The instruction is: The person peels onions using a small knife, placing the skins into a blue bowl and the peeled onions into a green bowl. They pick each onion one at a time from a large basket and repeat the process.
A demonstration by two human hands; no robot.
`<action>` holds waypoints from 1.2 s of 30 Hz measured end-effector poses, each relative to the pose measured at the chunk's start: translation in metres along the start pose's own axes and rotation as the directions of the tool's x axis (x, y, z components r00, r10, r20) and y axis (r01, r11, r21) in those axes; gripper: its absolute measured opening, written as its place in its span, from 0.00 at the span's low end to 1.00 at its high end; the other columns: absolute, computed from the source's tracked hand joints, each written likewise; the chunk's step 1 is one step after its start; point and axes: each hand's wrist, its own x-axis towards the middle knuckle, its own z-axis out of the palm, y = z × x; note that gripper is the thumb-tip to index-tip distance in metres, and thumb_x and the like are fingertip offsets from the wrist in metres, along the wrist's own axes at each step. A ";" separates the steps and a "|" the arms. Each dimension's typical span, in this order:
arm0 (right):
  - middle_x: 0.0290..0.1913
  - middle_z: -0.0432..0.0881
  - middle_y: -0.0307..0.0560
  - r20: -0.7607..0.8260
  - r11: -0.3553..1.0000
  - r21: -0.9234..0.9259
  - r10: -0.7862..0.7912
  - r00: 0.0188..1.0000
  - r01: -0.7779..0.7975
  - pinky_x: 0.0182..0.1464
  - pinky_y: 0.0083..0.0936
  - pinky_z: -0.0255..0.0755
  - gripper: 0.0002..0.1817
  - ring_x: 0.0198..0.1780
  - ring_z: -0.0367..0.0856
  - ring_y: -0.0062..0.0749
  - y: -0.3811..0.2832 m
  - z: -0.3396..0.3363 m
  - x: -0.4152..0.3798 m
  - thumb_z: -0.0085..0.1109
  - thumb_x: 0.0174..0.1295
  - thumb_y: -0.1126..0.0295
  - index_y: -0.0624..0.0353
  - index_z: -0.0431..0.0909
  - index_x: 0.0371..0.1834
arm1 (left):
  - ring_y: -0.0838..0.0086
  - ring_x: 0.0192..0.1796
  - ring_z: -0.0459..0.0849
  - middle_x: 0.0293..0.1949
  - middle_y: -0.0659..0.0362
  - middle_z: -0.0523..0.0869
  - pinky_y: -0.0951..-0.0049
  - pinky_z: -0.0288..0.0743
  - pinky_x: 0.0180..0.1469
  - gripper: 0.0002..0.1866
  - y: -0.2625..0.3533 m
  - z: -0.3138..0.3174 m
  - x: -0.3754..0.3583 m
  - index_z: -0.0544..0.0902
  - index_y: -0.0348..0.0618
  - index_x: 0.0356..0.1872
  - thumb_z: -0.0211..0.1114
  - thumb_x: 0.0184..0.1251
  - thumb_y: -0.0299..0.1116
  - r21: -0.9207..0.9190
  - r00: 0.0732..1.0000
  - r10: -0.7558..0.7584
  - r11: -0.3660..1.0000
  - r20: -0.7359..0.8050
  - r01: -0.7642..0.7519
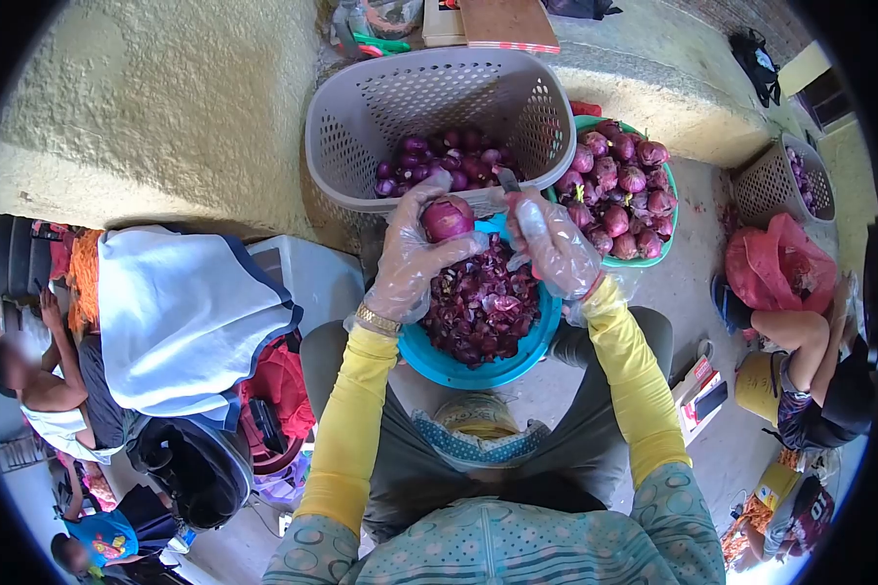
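My left hand (410, 252), in a thin clear glove, had its fingers closed around one red onion (449, 220). This onion was above the blue basin (483, 375), in which many onion skins (478, 317) were lying. My right hand (561, 244), also gloved, was gripping a small knife (506, 179), its blade apart from the onion. Beyond stood the grey basket (439, 93) with shiny onions (415, 162), and beside it the green basin (637, 261) with dry-skinned onions (632, 178).

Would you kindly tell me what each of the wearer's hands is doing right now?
Left hand: closed around a red onion.
Right hand: closed, holding a small knife, its blade showing above the fist.
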 end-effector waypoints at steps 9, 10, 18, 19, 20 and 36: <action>0.46 0.88 0.40 -0.062 0.995 0.084 -0.053 0.997 0.058 0.52 0.26 0.77 0.18 0.45 0.79 0.18 0.016 0.037 0.007 0.66 0.72 0.64 0.62 0.82 0.59 | 0.60 0.63 0.77 0.60 0.50 0.77 0.60 0.70 0.69 0.40 -0.018 -0.008 0.002 0.75 0.39 0.64 0.85 0.46 0.32 0.316 0.974 0.187 0.923 0.127 -0.219; 0.46 0.88 0.40 -0.061 0.995 0.084 -0.052 0.997 0.057 0.52 0.26 0.77 0.18 0.45 0.79 0.18 0.012 0.035 0.007 0.66 0.72 0.64 0.62 0.82 0.59 | 0.60 0.63 0.77 0.60 0.50 0.77 0.60 0.70 0.69 0.40 -0.019 -0.010 0.002 0.75 0.39 0.64 0.85 0.46 0.32 0.316 0.974 0.187 0.923 0.126 -0.218; 0.47 0.87 0.38 -0.051 0.979 0.203 0.007 0.999 0.004 0.51 0.23 0.76 0.14 0.44 0.78 0.16 0.027 0.037 0.016 0.61 0.70 0.75 0.66 0.83 0.57 | 0.65 0.66 0.74 0.61 0.51 0.74 0.63 0.69 0.71 0.43 -0.007 -0.007 -0.005 0.70 0.42 0.68 0.82 0.48 0.25 0.248 0.996 0.047 0.967 0.075 -0.064; 0.47 0.87 0.38 -0.052 0.979 0.203 0.006 0.999 0.004 0.51 0.23 0.76 0.14 0.44 0.78 0.16 0.026 0.036 0.015 0.61 0.70 0.75 0.66 0.83 0.57 | 0.65 0.66 0.74 0.61 0.51 0.74 0.63 0.69 0.71 0.43 -0.005 -0.007 -0.006 0.70 0.42 0.68 0.82 0.48 0.25 0.248 0.996 0.047 0.967 0.076 -0.065; 0.46 0.87 0.37 -0.084 0.991 0.129 0.029 0.996 -0.018 0.51 0.23 0.76 0.14 0.44 0.78 0.16 0.023 0.035 0.015 0.61 0.70 0.75 0.66 0.83 0.56 | 0.65 0.70 0.71 0.66 0.51 0.71 0.62 0.67 0.73 0.43 -0.003 -0.007 -0.006 0.69 0.42 0.68 0.81 0.49 0.24 0.124 0.996 -0.028 0.992 0.082 0.018; 0.30 0.75 0.27 0.032 0.893 0.403 0.202 0.979 -0.198 0.24 0.15 0.60 0.29 0.23 0.67 0.11 0.004 0.028 0.010 0.68 0.71 0.56 0.55 0.74 0.70 | 0.64 0.77 0.68 0.76 0.49 0.67 0.61 0.66 0.77 0.41 -0.011 0.002 -0.002 0.70 0.40 0.69 0.72 0.49 0.12 -0.108 0.990 0.137 0.985 -0.016 -0.138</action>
